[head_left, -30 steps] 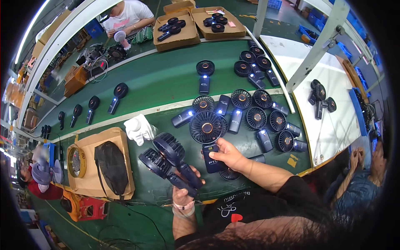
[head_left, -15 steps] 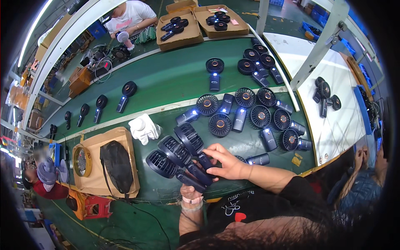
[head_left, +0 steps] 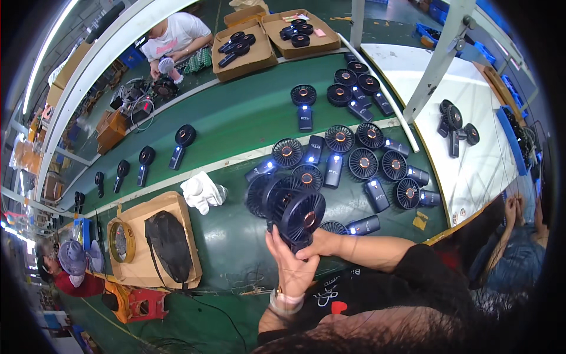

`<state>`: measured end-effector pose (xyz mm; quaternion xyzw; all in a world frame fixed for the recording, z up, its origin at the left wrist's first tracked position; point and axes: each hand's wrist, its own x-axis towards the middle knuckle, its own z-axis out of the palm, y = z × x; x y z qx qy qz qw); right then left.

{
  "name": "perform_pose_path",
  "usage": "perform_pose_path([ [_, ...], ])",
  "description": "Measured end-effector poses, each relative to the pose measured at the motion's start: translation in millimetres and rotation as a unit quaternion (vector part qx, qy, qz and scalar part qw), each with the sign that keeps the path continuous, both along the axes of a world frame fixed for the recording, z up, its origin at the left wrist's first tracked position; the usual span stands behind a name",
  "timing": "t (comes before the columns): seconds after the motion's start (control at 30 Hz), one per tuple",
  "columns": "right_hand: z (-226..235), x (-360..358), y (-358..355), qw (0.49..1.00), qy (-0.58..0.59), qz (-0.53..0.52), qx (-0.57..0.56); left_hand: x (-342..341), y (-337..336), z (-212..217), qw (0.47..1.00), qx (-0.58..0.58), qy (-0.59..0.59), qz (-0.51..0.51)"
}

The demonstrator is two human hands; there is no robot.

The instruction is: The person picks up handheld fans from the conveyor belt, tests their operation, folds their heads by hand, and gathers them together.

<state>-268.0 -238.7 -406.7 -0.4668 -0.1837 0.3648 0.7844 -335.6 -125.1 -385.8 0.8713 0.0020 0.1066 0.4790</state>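
The held fans (head_left: 303, 217) are together in a bundle in front of the person, above the near part of the table (head_left: 233, 239). The step in hand seems to be gathering them so that the handles lie side by side. In my judgement, the next move calls for a firm hold on all handles at once, with the heads kept even, because the round heads are wide and could push each other apart.

They are dark navy, with round slatted heads and short handles. The nearest head shows a copper-coloured ring in its middle. The ones behind are blurred, so I cannot tell their exact number.

The left hand (head_left: 293, 262) comes from below, and its fingers are pressed around the handles. The right hand (head_left: 320, 243) meets it from the other side, its fingers closed at the base of the bundle, though they are partly hidden.

Just beyond the bundle, many loose fans (head_left: 363, 163) lie on the table, several with a white light on the handle. To the left are a white cloth (head_left: 203, 192) and a cardboard tray (head_left: 196, 236) with a black bag (head_left: 169, 245) in it. Farther away, across the table, sits a co-worker (head_left: 184, 36).
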Motion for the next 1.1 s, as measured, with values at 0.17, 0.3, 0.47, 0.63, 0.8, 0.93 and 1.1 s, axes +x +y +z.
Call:
perform_pose_path([
  [0.17,-1,7,-19,0.925,0.259,0.032,0.276,-8,8,38,0.986,0.14,-0.011,-0.086],
  [0.3,3,6,-19,0.897,0.288,0.028,0.334,-6,13,15,0.996,-0.057,-0.005,-0.072],
  [0.47,4,8,-20,0.882,0.294,0.036,0.366,-3,10,13,0.996,-0.071,-0.023,-0.05],
  [0.63,6,6,-23,0.881,0.301,0.038,0.364,-2,6,12,0.996,-0.071,-0.036,-0.029],
  [0.8,8,6,-34,0.868,0.324,0.009,0.376,10,2,18,0.991,0.077,-0.097,-0.059],
  [0.93,-4,9,-74,0.89,0.33,-0.051,0.311,31,-10,18,0.97,0.137,-0.136,-0.147],
  [1.1,26,-11,-165,0.935,0.204,-0.179,0.228,105,3,-6,0.988,0.039,-0.131,-0.078],
])
